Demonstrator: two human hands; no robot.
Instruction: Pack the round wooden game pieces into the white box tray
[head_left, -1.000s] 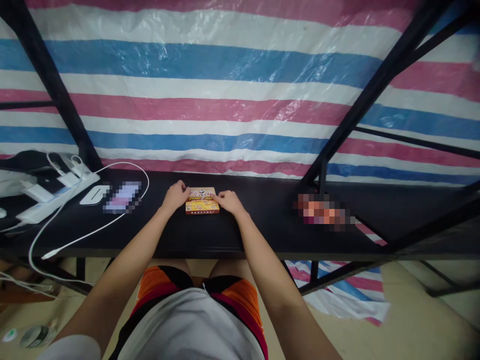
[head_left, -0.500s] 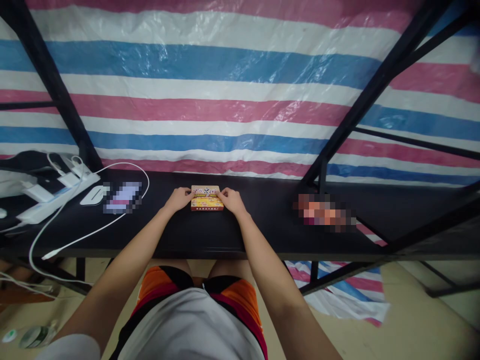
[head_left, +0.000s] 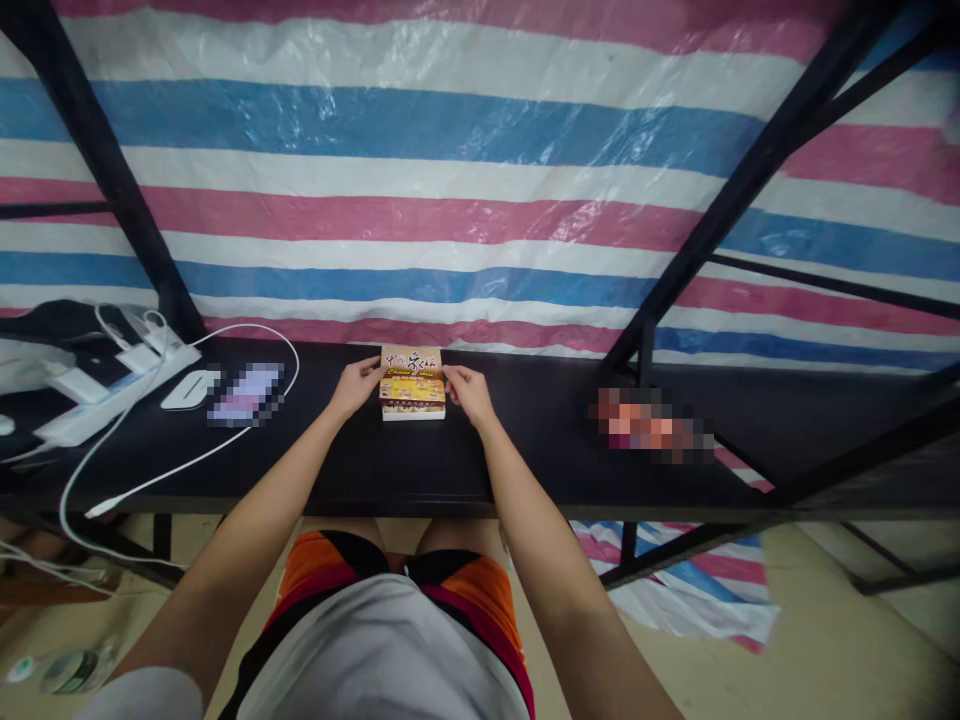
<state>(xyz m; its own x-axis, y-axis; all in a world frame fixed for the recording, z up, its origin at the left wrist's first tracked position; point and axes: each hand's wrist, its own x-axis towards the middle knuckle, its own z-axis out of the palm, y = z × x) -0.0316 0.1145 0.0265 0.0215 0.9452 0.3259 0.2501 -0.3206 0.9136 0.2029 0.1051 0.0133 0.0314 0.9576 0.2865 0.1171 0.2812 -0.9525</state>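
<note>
A small yellow and red printed box (head_left: 412, 381) sits at the middle of the black table (head_left: 465, 460). Its lid is raised at the front, showing a white base beneath. My left hand (head_left: 354, 385) pinches the lid's left edge. My right hand (head_left: 467, 392) pinches the lid's right edge. Both hands have their fingers closed on the lid.
A white power strip (head_left: 97, 400) with plugged chargers and white cables (head_left: 172, 465) lies at the table's left, beside a white mouse (head_left: 187, 388) and a blurred flat item (head_left: 246, 394). Another blurred item (head_left: 651, 424) lies to the right. Black frame bars (head_left: 720, 210) slant overhead before a striped tarp.
Both hands slid from the top of the box to its side edges, and the lid has lifted off the white base.
</note>
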